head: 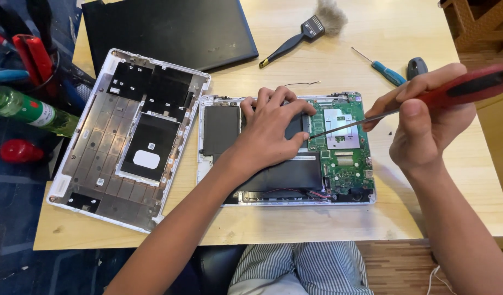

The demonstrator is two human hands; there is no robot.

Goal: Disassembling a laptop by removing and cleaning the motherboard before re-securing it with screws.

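Head view, item: opened laptop base (287, 150), lying mid-table just right of its detached white bottom cover (128, 136). I am pressing my left hand (270, 131) flat over the dark components; my right hand (426, 117) is gripping a red-handled screwdriver (421, 101), tip beside the green board (341, 145). I judge it rigid, light, fragile; hold by its white frame edges.

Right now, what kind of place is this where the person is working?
Probably a small electronics repair desk. An opened white laptop with a green circuit board lies on the pale wooden table, the right hand holds a red-handled screwdriver, and a black-handled dusting brush lies nearby.
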